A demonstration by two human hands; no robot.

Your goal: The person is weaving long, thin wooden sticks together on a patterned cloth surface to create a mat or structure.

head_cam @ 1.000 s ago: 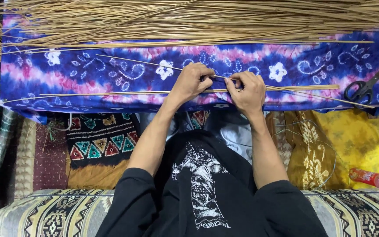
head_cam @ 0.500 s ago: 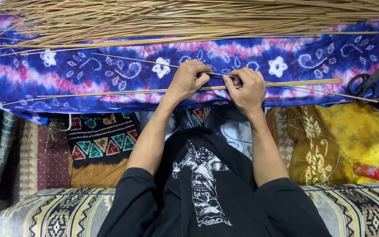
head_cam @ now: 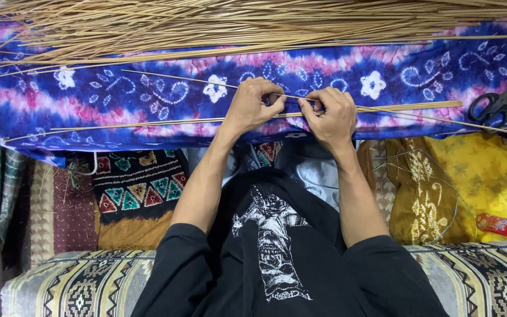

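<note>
My left hand (head_cam: 252, 105) and my right hand (head_cam: 330, 114) sit close together over a blue and purple tie-dyed cloth (head_cam: 148, 97) with white flowers. Both pinch thin tan sticks (head_cam: 148, 122) that lie across the cloth from left to right. One slanted stick (head_cam: 177, 78) runs from the upper left into my fingers. The fingertips nearly touch at the middle, and the spot they grip is hidden by the fingers.
A large heap of long tan sticks (head_cam: 236, 23) lies along the far edge of the cloth. Black scissors (head_cam: 497, 100) rest at the right. A yellow cloth (head_cam: 470, 176) and a small red bottle (head_cam: 503, 226) lie lower right. Patterned fabrics (head_cam: 136, 188) cover the left.
My hands stay together on the sticks, with only small finger movements. The view has shifted slightly.
</note>
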